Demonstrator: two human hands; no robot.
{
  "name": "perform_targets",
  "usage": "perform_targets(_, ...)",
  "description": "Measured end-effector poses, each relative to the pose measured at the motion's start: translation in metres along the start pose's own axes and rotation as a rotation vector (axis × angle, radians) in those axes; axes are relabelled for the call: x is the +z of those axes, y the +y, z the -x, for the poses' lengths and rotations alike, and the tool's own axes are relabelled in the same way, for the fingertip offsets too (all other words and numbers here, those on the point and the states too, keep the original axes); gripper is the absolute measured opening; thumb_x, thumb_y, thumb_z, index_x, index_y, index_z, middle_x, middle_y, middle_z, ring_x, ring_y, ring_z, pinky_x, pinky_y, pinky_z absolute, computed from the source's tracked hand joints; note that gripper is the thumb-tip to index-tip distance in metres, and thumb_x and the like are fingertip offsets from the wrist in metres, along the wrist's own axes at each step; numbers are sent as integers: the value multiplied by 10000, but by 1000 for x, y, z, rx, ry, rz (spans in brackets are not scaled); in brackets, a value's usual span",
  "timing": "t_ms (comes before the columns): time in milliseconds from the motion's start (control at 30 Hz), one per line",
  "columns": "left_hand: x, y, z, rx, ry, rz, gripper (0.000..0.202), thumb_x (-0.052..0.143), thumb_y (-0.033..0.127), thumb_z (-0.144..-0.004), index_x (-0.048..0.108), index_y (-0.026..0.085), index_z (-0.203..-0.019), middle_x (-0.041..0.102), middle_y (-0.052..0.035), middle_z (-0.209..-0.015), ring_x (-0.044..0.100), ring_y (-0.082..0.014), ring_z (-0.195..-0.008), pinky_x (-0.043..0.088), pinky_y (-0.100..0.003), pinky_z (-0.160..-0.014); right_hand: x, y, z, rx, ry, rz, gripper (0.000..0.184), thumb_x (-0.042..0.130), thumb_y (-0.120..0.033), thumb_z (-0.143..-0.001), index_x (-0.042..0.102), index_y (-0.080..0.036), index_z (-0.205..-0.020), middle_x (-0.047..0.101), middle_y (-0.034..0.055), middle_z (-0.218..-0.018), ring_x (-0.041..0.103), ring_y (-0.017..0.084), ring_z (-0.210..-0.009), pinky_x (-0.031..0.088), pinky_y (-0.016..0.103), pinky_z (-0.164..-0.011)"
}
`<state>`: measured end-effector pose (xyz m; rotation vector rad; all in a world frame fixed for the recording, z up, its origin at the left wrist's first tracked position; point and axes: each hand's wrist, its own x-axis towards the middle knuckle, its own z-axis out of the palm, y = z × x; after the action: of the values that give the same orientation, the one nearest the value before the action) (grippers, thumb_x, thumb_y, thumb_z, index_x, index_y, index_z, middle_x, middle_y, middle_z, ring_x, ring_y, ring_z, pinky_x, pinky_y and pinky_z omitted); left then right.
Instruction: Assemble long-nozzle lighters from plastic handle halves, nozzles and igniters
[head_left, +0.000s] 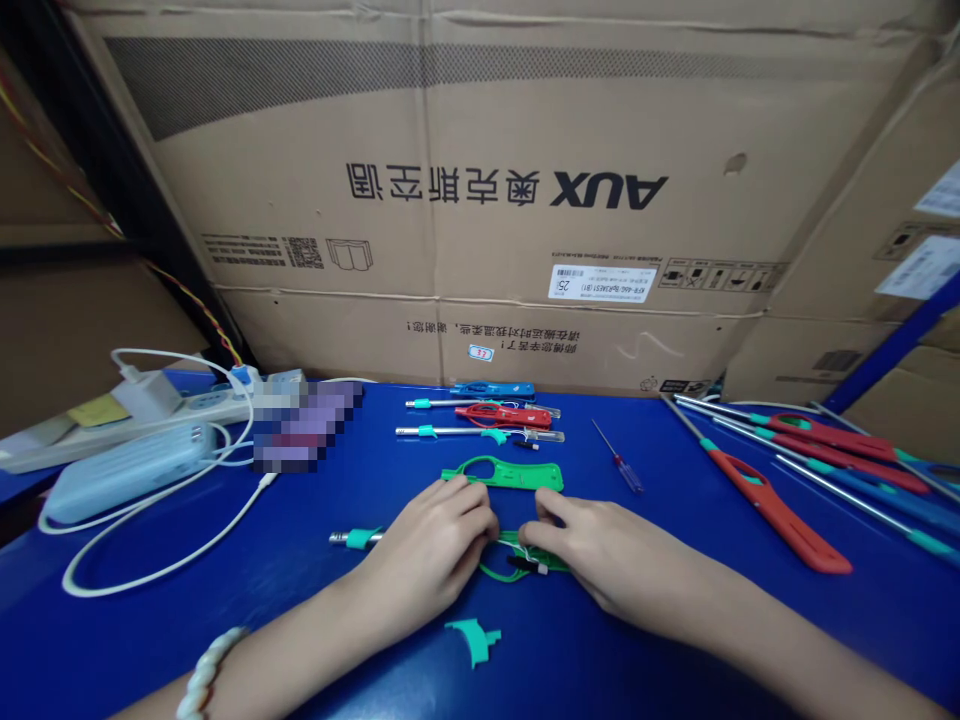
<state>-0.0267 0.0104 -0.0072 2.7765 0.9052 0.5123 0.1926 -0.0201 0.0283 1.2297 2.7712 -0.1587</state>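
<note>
My left hand (442, 530) is closed over the front of a green lighter shell half (504, 574). A metal lighter tube (343, 538) with a teal collar (364, 539) sticks out to its left. My right hand (581, 540) pinches at the rear end of the same shell; its fingertips hide what lies between them. Between the hands are thin white wires and a small black igniter (527, 565) with a white end. Another green shell half (517, 475) rests just beyond my fingers. Nearer me lies a loose teal trigger (475, 640).
Behind are red (514, 415) and blue (502, 389) shell halves with metal tubes. A screwdriver (626, 472) lies right of them, with several long lighters (780, 510) farther right. A power bank (127, 470), white cables and power strip (217, 405) occupy the left. A cardboard box (480, 120) stands behind.
</note>
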Motion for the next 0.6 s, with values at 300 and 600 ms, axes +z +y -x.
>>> perform_targets(300,2,3,-2,-88,-26,-21,182,432,49,-873,556,180,-852,569,-33,-874,509,-216,-808,404,-364,-740,1,-2,0,-1,24,20,459,429,45,-756,559,-196,-1124,557,89,-1018,617,199,-763,445,280,-616)
perform_targets(600,-1,1,-1,-102,6,85,186,441,67,-879,577,183,-829,577,-19,-838,523,-192,-798,413,-382,-828,6,3,1,-25,66,-13,518,391,10,-828,525,-267,-1245,546,80,-1000,598,187,-773,443,272,-641)
